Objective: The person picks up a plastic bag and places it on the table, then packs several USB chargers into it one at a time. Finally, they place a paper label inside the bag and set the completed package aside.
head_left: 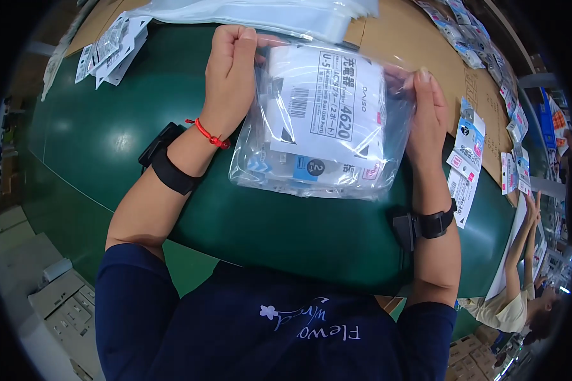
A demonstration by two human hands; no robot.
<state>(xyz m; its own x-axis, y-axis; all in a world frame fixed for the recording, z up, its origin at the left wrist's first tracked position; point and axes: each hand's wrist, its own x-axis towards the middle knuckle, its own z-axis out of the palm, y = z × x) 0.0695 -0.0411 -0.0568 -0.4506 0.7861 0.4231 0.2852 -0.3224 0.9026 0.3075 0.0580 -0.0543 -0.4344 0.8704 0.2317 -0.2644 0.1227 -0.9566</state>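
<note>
Between my two hands is a clear plastic bag (245, 159) with packaged goods inside, above the green tabletop. A white printed label sheet (311, 95) shows through its front, and below it part of a blue and white package card (308, 168) is visible. My left hand (233, 73) is closed on the bag's upper left corner, thumb against the fingers. At the upper right corner my right hand (428, 114) pinches the plastic, its fingers partly behind the film. The bag's mouth edge runs along the top between both hands.
A pile of flat clear bags (260, 11) lies at the far edge. White package cards (117, 54) sit far left. Carded packs (469, 143) lie on the right, beside a cardboard sheet (400, 32) holding more packs. Another person (511, 301) reaches in at the right.
</note>
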